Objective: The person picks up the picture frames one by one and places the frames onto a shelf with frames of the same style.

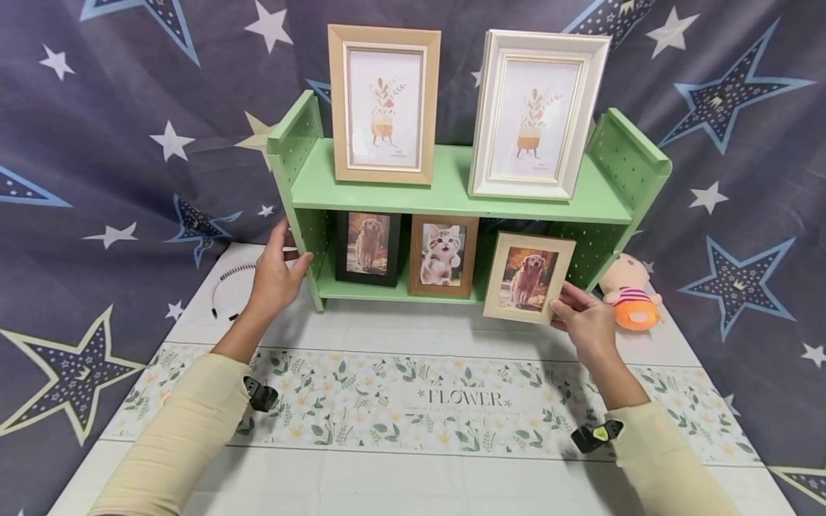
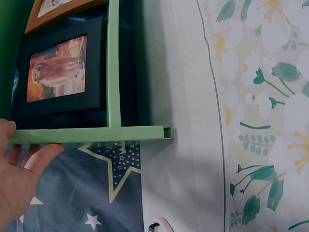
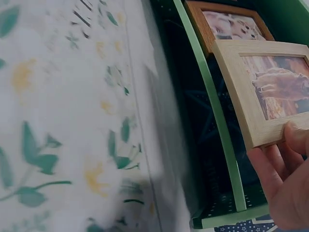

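Note:
A green two-tier shelf [image 1: 529, 210] stands on the table. My left hand [image 1: 276, 269] holds its left side panel near the front edge, with part of the fingers hidden beside the panel. My right hand [image 1: 589, 322] pinches the lower right corner of a light wood photo frame [image 1: 492, 287] with a dog picture, thumb in front and fingers behind. This photo frame is tilted and overlaps the right part of the lower tier. On that tier stand a black photo frame [image 1: 368, 278] with a dog picture and a brown photo frame [image 1: 442, 290] with a kitten picture.
On the top tier stand a tan photo frame [image 1: 383, 175] and a white photo frame [image 1: 519, 190]. A plush toy [image 1: 635, 304] sits right of the shelf, a headband [image 1: 219, 287] left of it. Starry cloth [image 1: 206, 43] hangs behind. A floral strip [image 1: 361, 401] crosses the table.

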The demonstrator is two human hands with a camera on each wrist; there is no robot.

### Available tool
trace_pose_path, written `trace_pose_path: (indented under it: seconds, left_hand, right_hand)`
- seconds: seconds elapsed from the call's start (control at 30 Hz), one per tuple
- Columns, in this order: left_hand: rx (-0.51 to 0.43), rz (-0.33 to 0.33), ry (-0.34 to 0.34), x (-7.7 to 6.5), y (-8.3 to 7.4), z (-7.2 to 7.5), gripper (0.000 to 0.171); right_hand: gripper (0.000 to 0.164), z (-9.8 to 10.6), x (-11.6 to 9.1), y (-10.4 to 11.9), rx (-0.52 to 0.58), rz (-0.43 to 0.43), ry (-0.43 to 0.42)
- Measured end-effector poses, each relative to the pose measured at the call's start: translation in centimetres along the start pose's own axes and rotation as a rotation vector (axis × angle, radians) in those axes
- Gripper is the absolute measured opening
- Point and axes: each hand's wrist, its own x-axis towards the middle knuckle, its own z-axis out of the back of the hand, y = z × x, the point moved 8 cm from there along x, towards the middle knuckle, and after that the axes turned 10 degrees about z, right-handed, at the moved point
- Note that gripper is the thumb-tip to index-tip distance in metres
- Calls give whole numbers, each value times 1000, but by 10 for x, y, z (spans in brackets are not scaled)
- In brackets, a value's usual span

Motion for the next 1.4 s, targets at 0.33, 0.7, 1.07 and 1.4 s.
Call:
trace_pose_path:
  seconds: [0.33, 0.7, 1.07, 1.4]
  left_hand:
    - [-4, 15, 5, -1, 2, -1, 73]
    - [-5, -3, -2, 0, 1, -2, 72]
    - [1, -10, -2, 1, 1, -2, 71]
    - [-3, -14, -6, 0, 0, 0, 71]
  right_hand:
    - [48, -6, 21, -2, 4, -21, -46]
    - [47, -13, 35, -6, -41, -23, -14]
    - [43, -16, 43, -5, -168, 12, -37]
    - [43, -22, 47, -2, -145, 51, -43]
